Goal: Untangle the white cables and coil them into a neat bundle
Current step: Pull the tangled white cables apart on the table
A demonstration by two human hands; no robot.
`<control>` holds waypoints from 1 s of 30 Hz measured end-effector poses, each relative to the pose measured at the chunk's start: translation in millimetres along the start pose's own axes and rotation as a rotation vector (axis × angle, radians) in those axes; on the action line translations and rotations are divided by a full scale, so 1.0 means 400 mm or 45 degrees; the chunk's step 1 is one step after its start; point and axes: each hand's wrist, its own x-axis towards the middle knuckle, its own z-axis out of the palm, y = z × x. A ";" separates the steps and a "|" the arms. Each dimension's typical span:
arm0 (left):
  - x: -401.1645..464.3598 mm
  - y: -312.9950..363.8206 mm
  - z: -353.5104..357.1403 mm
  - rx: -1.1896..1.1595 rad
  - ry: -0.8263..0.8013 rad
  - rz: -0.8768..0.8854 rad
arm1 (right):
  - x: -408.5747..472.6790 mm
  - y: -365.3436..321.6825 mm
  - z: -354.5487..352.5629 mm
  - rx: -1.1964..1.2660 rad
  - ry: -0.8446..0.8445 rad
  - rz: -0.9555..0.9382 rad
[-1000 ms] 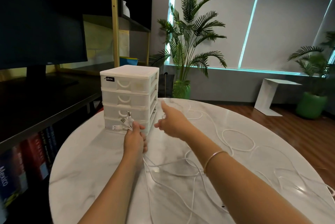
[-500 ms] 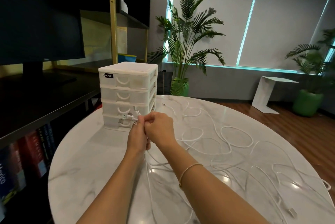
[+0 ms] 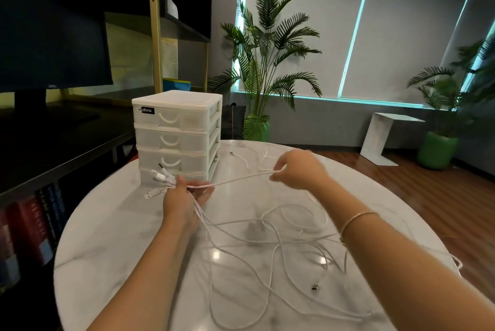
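Round marble table (image 3: 112, 245) with drawer unit (image 3: 175, 140) and loose white cables (image 3: 267, 245) (perhaps several).

White four-drawer organizer (image 3: 175, 138) sat on the marble surface (image 3: 112, 245) — dark monitor (image 3: 51, 44) at left, potted palm (image 3: 267, 63) and white side table (image 3: 385, 138) behind.

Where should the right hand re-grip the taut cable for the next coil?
Pinch the taut cable just right of the left hand, coming from above: that span hangs straight above the table, free of the loose cables.
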 end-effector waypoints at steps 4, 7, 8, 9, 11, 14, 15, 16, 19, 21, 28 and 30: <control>0.012 0.007 -0.018 -0.037 0.007 0.022 | 0.000 0.112 -0.078 -0.133 0.201 0.167; 0.025 0.011 -0.030 0.099 0.047 0.085 | -0.003 0.190 -0.140 -0.153 0.354 0.309; 0.028 0.012 -0.031 0.131 0.056 0.097 | -0.008 0.209 -0.161 -0.154 0.391 0.345; 0.030 0.013 -0.032 0.166 0.061 0.112 | -0.013 0.224 -0.179 -0.152 0.429 0.368; 0.028 0.017 -0.030 0.256 0.066 0.141 | -0.024 0.246 -0.203 -0.125 0.510 0.392; 0.022 0.021 -0.032 0.367 0.089 0.159 | -0.035 0.266 -0.218 -0.081 0.537 0.377; 0.021 0.024 -0.036 0.383 0.108 0.160 | -0.039 0.268 -0.219 -0.050 0.477 0.355; 0.019 0.024 -0.038 0.386 0.129 0.156 | -0.047 0.269 -0.220 0.003 0.384 0.326; 0.015 0.028 -0.038 0.317 0.125 0.142 | -0.087 0.270 -0.234 0.148 -0.057 0.219; 0.014 0.032 -0.037 0.257 0.036 0.087 | -0.112 0.261 -0.232 0.208 -0.413 0.205; 0.010 0.031 -0.043 0.196 -0.205 -0.052 | -0.118 0.218 -0.087 0.491 -0.916 0.357; 0.002 0.028 -0.040 0.214 -0.226 -0.048 | -0.104 0.191 -0.015 0.325 -0.709 0.253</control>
